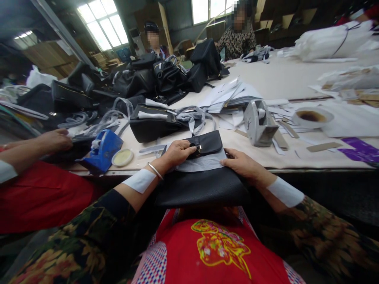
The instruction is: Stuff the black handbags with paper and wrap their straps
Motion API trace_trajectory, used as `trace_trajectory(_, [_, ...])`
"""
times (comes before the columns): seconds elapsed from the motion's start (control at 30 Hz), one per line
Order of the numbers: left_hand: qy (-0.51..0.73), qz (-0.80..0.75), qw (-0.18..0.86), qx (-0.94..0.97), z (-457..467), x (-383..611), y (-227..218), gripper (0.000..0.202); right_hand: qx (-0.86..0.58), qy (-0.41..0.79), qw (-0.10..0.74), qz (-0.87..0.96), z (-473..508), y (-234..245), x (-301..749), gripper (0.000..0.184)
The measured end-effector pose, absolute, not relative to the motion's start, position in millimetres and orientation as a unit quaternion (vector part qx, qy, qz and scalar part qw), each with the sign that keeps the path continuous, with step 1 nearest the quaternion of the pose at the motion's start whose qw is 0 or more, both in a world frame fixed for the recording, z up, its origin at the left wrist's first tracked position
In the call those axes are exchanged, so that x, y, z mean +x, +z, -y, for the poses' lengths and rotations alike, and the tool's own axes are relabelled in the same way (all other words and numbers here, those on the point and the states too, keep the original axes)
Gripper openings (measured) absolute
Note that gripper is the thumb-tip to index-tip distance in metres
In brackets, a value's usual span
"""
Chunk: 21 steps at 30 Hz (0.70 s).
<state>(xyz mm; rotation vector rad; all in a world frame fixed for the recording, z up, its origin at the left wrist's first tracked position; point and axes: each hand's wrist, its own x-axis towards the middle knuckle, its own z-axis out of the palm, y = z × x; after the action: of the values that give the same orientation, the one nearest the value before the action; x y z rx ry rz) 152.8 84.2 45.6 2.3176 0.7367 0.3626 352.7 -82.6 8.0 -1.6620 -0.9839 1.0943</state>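
A black leather handbag (203, 187) lies at the table's front edge, hanging partly over my lap. Its flap (211, 142) is folded back, and white tissue paper (199, 164) covers part of the body below it. With thumb and fingers closed, my left hand (177, 154) grips the bag beside the small metal clasp (199, 148). My right hand (243, 165) holds the bag's right side, its thumb on top over the paper and its fingers partly hidden. Just beyond lies another black bag (158, 128) with plastic-wrapped straps (197, 118).
A blue tape dispenser (103, 150) and a round tin (122, 157) stand on the left; a grey tape dispenser (259, 124) stands right. Behind are piled black bags (139, 79), paper sheets (233, 94) and a tape roll (312, 116). A co-worker's hand (55, 140) works at far left.
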Motion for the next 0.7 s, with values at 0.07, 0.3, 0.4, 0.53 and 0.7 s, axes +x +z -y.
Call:
trace_trajectory(0.07, [0.137, -0.272, 0.330, 0.894, -85, 152, 47, 0.038, -0.665, 0.452, 0.444, 0.396, 83, 7, 353, 0.051])
trace_trajectory(0.3, [0.127, -0.213, 0.303, 0.920, -86, 148, 49, 0.039, -0.659, 0.466, 0.449, 0.383, 85, 11, 351, 0.053])
trace_trajectory(0.4, [0.132, -0.185, 0.271, 0.935, -82, 144, 50, 0.042, -0.671, 0.453, 0.444, 0.384, 84, 12, 350, 0.051])
trace_trajectory(0.53, [0.129, -0.133, 0.206, 0.961, -75, 141, 51, 0.031, -0.679, 0.434, 0.448, 0.386, 81, 9, 350, 0.046])
trace_trajectory(0.7, [0.186, -0.054, 0.162, 0.968, -66, 139, 45, 0.023, -0.673, 0.447, 0.449, 0.381, 81, 8, 349, 0.048])
